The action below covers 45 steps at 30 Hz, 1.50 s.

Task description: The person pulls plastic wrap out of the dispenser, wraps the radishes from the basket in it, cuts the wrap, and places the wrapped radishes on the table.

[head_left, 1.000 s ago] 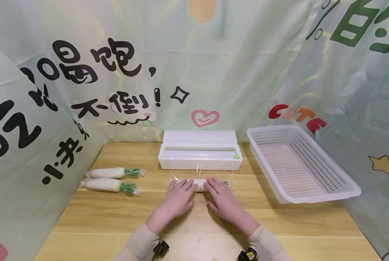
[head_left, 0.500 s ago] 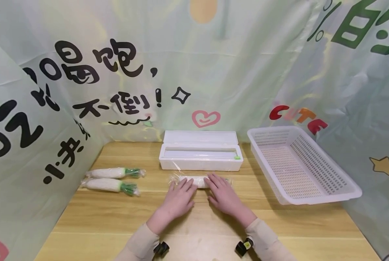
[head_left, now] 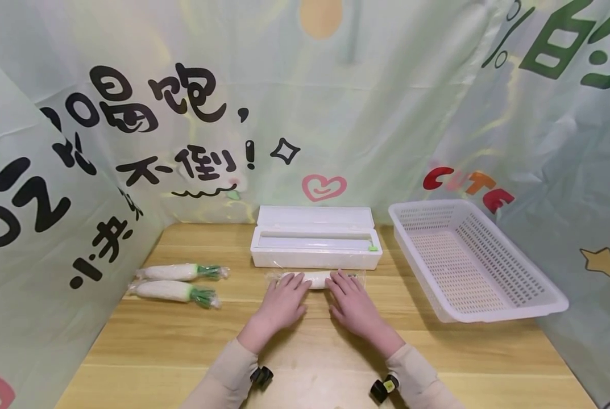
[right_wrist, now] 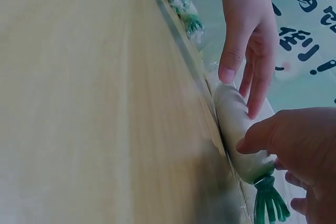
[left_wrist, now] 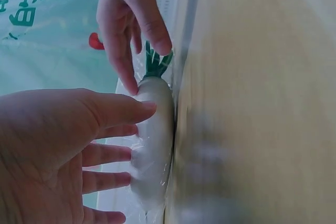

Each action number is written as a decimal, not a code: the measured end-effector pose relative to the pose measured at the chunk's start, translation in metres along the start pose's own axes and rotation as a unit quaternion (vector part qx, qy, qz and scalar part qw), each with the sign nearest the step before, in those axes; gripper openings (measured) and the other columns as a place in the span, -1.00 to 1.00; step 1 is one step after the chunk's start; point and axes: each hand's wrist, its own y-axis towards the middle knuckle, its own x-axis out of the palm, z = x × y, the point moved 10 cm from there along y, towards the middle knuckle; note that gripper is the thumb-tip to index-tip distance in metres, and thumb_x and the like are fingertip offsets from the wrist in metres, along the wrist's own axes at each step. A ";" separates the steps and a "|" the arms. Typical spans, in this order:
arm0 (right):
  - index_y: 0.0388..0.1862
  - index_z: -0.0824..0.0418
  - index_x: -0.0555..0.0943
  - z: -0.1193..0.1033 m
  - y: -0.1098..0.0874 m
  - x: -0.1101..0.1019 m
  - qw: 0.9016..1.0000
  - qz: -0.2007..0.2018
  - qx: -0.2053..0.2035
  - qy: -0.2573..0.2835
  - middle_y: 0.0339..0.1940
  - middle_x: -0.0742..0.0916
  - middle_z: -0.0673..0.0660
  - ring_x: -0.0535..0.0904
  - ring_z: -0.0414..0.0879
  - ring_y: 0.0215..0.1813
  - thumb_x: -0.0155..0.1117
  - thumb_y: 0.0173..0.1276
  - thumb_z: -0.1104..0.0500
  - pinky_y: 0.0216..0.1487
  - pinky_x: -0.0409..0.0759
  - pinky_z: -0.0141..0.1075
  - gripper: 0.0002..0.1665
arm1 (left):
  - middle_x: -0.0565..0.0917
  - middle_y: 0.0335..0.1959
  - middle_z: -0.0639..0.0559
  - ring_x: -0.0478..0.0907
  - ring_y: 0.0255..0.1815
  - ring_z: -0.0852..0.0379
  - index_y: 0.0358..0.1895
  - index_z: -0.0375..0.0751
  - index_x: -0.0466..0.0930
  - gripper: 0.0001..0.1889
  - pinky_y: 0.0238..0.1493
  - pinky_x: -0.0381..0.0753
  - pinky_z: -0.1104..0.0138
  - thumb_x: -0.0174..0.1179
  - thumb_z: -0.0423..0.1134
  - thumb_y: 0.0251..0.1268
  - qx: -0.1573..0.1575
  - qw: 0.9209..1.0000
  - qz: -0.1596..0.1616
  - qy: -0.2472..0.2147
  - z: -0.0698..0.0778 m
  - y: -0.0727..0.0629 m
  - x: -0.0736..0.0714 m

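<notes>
A white radish [head_left: 317, 279] with green stalks lies crosswise on the table, wrapped in clear cling film. My left hand [head_left: 283, 304] rests its fingertips on the root end, fingers nearly straight. Towards the stalks, my right hand [head_left: 357, 309] touches the radish the same way. In the left wrist view the film clings round the radish [left_wrist: 153, 150], and the thumb [left_wrist: 123, 109] lies over it. The green stalks [right_wrist: 269, 203] show plainly in the right wrist view. Just behind stands a white cling film box [head_left: 315, 259], its lid up; film stretches between it and the radish.
Two wrapped radishes [head_left: 164, 290] lie side by side at the left of the table [head_left: 182, 352]. A white perforated basket [head_left: 450, 309] stands at the right. Printed cloth [head_left: 376, 113] walls in the back and sides.
Both hands have moved slightly forward, and the radish has rolled with them, closer to the cling film box. The box, basket and other two radishes stay put.
</notes>
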 end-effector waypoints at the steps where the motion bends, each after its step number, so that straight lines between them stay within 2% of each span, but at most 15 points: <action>1: 0.35 0.31 0.40 0.001 0.000 0.001 1.000 0.001 -0.001 0.000 0.39 0.48 0.32 0.31 0.25 0.46 0.39 0.21 0.09 0.43 0.27 0.18 -0.24 | 0.37 0.45 -0.10 0.29 0.45 -0.16 0.38 -0.03 0.38 -0.40 0.34 0.31 -0.22 0.23 -0.01 0.28 -0.001 1.000 0.001 -0.001 0.000 0.001 0.000; 12: 0.41 0.28 0.34 0.018 0.005 0.015 1.000 -0.021 -0.001 0.012 0.43 0.43 0.31 0.32 0.23 0.46 0.39 0.20 0.09 0.41 0.27 0.21 -0.18 | 0.24 0.52 -0.13 0.19 0.51 -0.19 0.41 -0.05 0.34 -0.38 0.39 0.27 -0.21 0.21 0.00 0.30 -0.008 1.000 0.003 -0.022 -0.004 0.014 0.008; 22: 0.38 0.27 0.37 0.026 0.015 0.013 0.999 -0.015 -0.001 0.035 0.40 0.46 0.32 0.35 0.24 0.42 0.38 0.21 0.10 0.40 0.27 0.21 -0.22 | 0.28 0.50 -0.08 0.19 0.52 -0.16 0.41 -0.01 0.34 -0.39 0.41 0.20 -0.24 0.20 0.00 0.32 -0.020 1.000 -0.001 -0.022 -0.011 0.026 0.013; 25: 0.36 0.28 0.39 0.028 0.015 0.010 0.999 0.007 -0.009 0.043 0.37 0.48 0.33 0.36 0.25 0.41 0.40 0.19 0.12 0.38 0.30 0.22 -0.23 | 0.30 0.49 -0.09 0.20 0.51 -0.16 0.40 -0.01 0.35 -0.41 0.41 0.20 -0.23 0.19 0.00 0.32 -0.017 0.999 0.006 -0.026 -0.012 0.026 0.010; 28: 0.31 0.32 0.44 0.029 0.015 -0.001 0.997 0.053 -0.025 0.054 0.32 0.52 0.35 0.42 0.27 0.35 0.42 0.15 0.17 0.34 0.36 0.21 -0.27 | 0.32 0.48 -0.09 0.22 0.50 -0.16 0.38 -0.01 0.38 -0.44 0.40 0.22 -0.23 0.18 -0.01 0.34 -0.009 0.999 0.021 -0.028 -0.012 0.024 0.005; 32: 0.23 0.32 0.51 0.036 0.012 -0.023 0.988 0.125 -0.041 0.080 0.24 0.58 0.35 0.48 0.28 0.28 0.43 0.13 0.25 0.30 0.43 0.16 -0.35 | 0.39 0.43 -0.08 0.29 0.46 -0.16 0.33 0.00 0.44 -0.50 0.36 0.30 -0.21 0.19 -0.03 0.34 0.012 0.998 0.058 -0.017 -0.011 0.018 -0.005; 36: 0.18 0.33 0.53 0.051 0.011 -0.044 0.978 0.186 -0.034 0.089 0.20 0.58 0.35 0.48 0.30 0.27 0.42 0.13 0.26 0.29 0.44 0.16 -0.41 | 0.45 0.38 -0.08 0.36 0.41 -0.17 0.28 0.00 0.49 -0.54 0.32 0.36 -0.20 0.20 -0.06 0.33 0.029 0.995 0.094 -0.005 -0.011 0.010 -0.017; 39: 0.17 0.38 0.52 0.066 0.010 -0.056 0.971 0.220 -0.017 0.089 0.19 0.57 0.41 0.45 0.36 0.28 0.44 0.11 0.27 0.29 0.42 0.19 -0.39 | 0.47 0.37 -0.07 0.37 0.40 -0.17 0.27 0.00 0.50 -0.57 0.32 0.34 -0.21 0.19 -0.08 0.35 0.038 0.994 0.106 -0.004 -0.011 0.005 -0.024; 41: 0.18 0.41 0.50 0.079 0.011 -0.060 0.969 0.229 0.007 0.091 0.19 0.56 0.43 0.42 0.38 0.29 0.46 0.10 0.26 0.31 0.39 0.20 -0.36 | 0.48 0.36 -0.07 0.38 0.39 -0.16 0.26 0.01 0.51 -0.58 0.32 0.33 -0.22 0.18 -0.09 0.36 0.045 0.993 0.112 -0.003 -0.010 0.002 -0.029; 45: 0.27 0.47 0.41 0.108 0.014 -0.058 0.971 0.200 0.084 0.097 0.29 0.49 0.46 0.33 0.37 0.38 0.46 0.16 0.16 0.40 0.28 0.19 -0.24 | 0.52 0.32 -0.05 0.41 0.36 -0.14 0.23 0.01 0.53 -0.60 0.32 0.33 -0.23 0.19 -0.10 0.35 0.066 0.989 0.131 0.002 -0.006 -0.004 -0.040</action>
